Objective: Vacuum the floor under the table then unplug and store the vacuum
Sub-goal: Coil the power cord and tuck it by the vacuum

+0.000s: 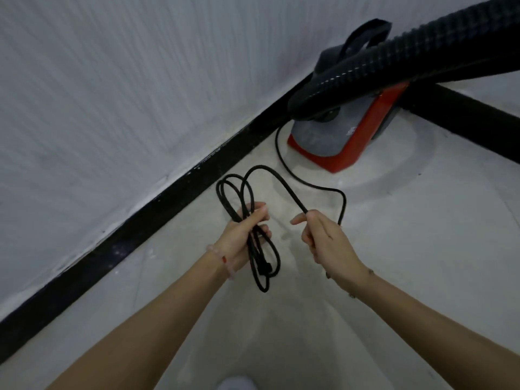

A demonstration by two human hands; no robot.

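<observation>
Black power cord (256,249) is gathered in several long loops in the left grip (242,235), whose fingers and thumb curl round the bunch. The loops stick out beyond the fingertips and hang below the palm, with what looks like the plug (266,268) dangling among the lower ones.

Just to the right, apart from it, the right grip (323,237) pinches a single strand between the thumb and curled fingers. From that pinch one length arches over to the left grip's bundle. Another leaves the far side of the right grip and runs slack in a wide curve to the vacuum (337,136).

This machine, grey on a red base, stands well beyond both grips on the pale floor (394,249), in the corner against the black skirting (168,198). Its ribbed black hose (408,60) lies across its top and runs off far to the right, hiding part of the body. A black carrying handle (363,32) rises behind the hose.

White wall (112,94) fills the space left of the left grip. A pale bead bracelet (222,260) sits on the wrist behind it.
</observation>
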